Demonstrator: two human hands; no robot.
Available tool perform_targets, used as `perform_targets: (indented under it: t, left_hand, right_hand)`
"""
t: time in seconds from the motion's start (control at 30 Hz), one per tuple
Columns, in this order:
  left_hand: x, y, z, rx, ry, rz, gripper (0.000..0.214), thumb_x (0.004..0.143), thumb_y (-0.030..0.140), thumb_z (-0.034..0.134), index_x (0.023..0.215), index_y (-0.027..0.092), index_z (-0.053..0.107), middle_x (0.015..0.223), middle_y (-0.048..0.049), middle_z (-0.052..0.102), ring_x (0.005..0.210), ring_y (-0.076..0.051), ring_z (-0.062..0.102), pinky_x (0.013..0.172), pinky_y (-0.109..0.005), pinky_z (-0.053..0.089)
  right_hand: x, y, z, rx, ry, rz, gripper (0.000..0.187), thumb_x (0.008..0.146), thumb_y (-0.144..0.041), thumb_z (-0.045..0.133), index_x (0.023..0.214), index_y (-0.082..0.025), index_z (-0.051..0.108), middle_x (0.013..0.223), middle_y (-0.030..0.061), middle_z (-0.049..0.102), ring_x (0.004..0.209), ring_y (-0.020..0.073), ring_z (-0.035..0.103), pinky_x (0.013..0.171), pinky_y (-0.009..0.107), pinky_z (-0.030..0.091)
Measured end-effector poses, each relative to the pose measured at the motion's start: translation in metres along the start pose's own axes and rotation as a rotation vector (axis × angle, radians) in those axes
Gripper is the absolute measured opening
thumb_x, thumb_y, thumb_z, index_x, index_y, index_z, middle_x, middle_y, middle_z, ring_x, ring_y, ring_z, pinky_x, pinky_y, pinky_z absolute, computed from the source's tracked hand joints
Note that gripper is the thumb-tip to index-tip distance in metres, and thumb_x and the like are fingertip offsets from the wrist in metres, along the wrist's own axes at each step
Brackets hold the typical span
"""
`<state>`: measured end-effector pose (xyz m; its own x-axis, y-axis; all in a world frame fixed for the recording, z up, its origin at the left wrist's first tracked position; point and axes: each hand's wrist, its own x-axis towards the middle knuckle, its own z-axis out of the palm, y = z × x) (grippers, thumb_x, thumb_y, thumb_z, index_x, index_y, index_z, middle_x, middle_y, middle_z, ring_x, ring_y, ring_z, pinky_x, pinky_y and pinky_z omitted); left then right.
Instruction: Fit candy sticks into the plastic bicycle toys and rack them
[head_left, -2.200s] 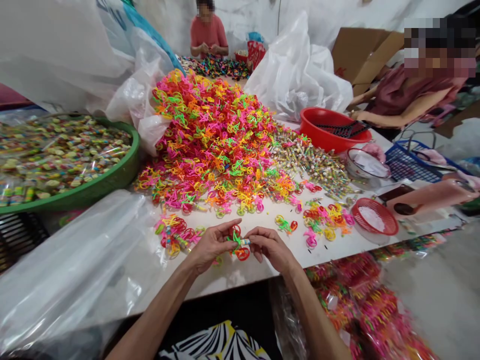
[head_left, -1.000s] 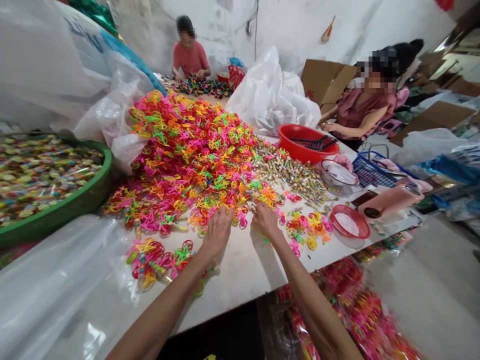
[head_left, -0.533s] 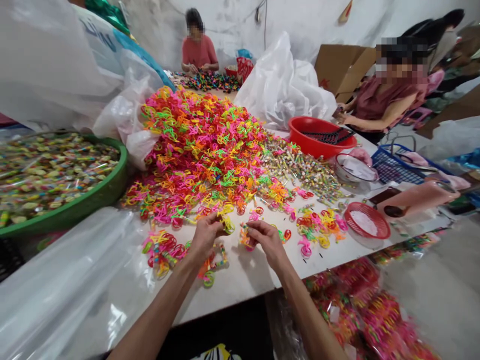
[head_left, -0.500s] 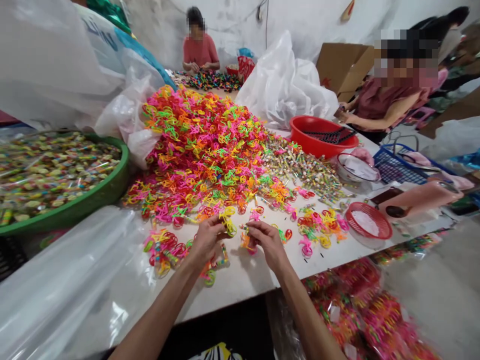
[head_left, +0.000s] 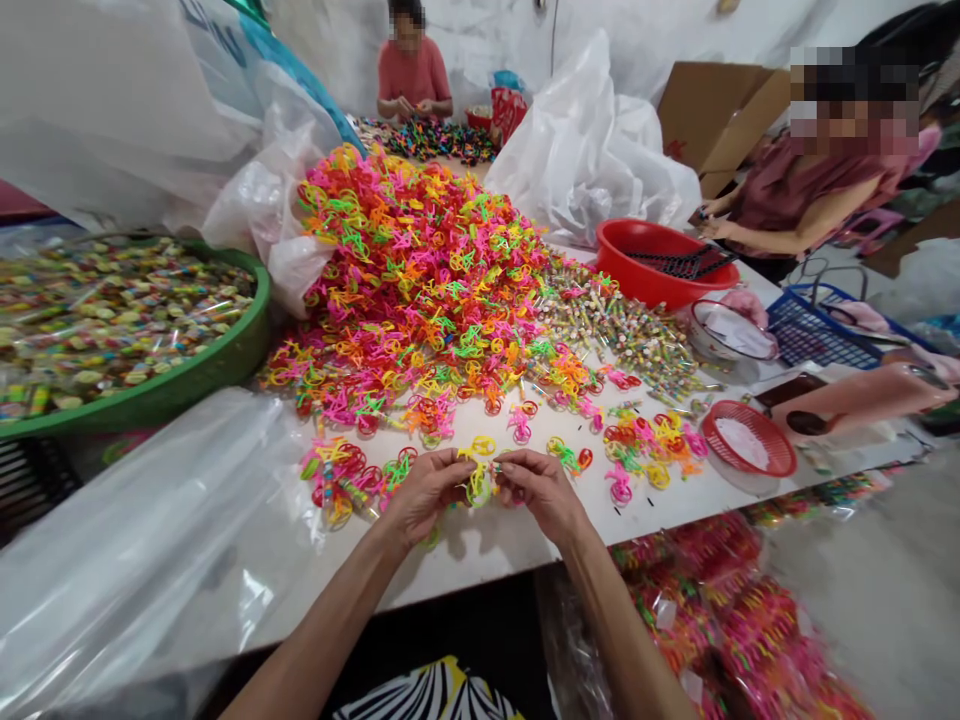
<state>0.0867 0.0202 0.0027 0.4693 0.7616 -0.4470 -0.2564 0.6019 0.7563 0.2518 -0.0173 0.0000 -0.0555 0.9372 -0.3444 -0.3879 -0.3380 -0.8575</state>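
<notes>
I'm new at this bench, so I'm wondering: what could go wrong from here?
The small yellow plastic loop pinched between the left hand and right hand might slip into the loose neon plastic loops nearby. The wrapped candy sticks also touch the large neon loop heap, so they could get mixed.

A ring point(head_left: 480, 485) is held between the left grip point(head_left: 427, 495) and the right grip point(head_left: 540, 495), above the worktop point(head_left: 480, 560). Straight ahead lies a heap point(head_left: 420, 290) of rings. Further left, a tray point(head_left: 187, 385) of sweets sits behind a plastic sheet point(head_left: 142, 500). To the right stand a basin point(head_left: 652, 285) and, nearer, a basket point(head_left: 709, 440).
</notes>
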Motion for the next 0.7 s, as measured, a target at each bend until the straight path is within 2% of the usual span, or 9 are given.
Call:
perform_targets:
  t: [0.2, 0.33, 0.53, 0.63, 0.7]
  left_hand:
    - [-0.004, -0.001, 0.000, 0.037, -0.075, -0.006, 0.022, 0.062, 0.029, 0.072, 0.071, 0.011, 0.064, 0.062, -0.0018, 0.061, 0.052, -0.007, 0.052, 0.050, -0.019, 0.040]
    - [-0.004, -0.006, 0.002, -0.028, -0.067, -0.058, 0.026, 0.061, 0.029, 0.073, 0.079, 0.011, 0.066, 0.070, -0.0045, 0.064, 0.058, -0.009, 0.055, 0.055, -0.021, 0.043]
    - [-0.004, -0.009, 0.002, -0.069, -0.041, -0.070, 0.022, 0.061, 0.027, 0.073, 0.076, 0.013, 0.065, 0.067, -0.0014, 0.062, 0.054, -0.007, 0.052, 0.053, -0.020, 0.042]
    - [-0.011, -0.005, 0.002, 0.026, -0.054, -0.051, 0.021, 0.062, 0.028, 0.072, 0.074, 0.013, 0.064, 0.065, -0.0007, 0.061, 0.056, -0.007, 0.052, 0.053, -0.019, 0.040]
    - [-0.017, -0.002, 0.000, 0.163, 0.011, 0.028, 0.020, 0.062, 0.030, 0.072, 0.070, 0.014, 0.063, 0.059, 0.0017, 0.057, 0.053, -0.007, 0.047, 0.050, -0.017, 0.036]
  right_hand:
    - [0.000, 0.005, -0.007, 0.066, -0.076, 0.066, 0.021, 0.067, -0.033, 0.069, 0.075, -0.013, 0.066, 0.051, -0.0019, 0.057, 0.033, 0.0045, 0.042, 0.035, 0.018, 0.026]
    - [0.001, 0.004, -0.008, 0.097, -0.088, 0.095, 0.021, 0.067, -0.033, 0.069, 0.073, -0.014, 0.064, 0.048, -0.0030, 0.055, 0.031, 0.0040, 0.039, 0.033, 0.018, 0.023]
    - [0.001, 0.003, -0.007, 0.088, -0.086, 0.118, 0.021, 0.068, -0.034, 0.067, 0.067, -0.014, 0.061, 0.046, -0.0036, 0.054, 0.028, 0.0035, 0.038, 0.030, 0.017, 0.022]
    - [-0.005, 0.004, -0.001, 0.059, -0.095, 0.089, 0.022, 0.071, -0.034, 0.065, 0.065, -0.014, 0.060, 0.045, -0.0042, 0.053, 0.028, 0.0029, 0.036, 0.030, 0.017, 0.022]
    - [-0.010, 0.005, 0.007, -0.026, -0.057, 0.009, 0.023, 0.072, -0.034, 0.063, 0.065, -0.013, 0.061, 0.048, -0.0038, 0.054, 0.029, 0.0032, 0.039, 0.031, 0.017, 0.026]
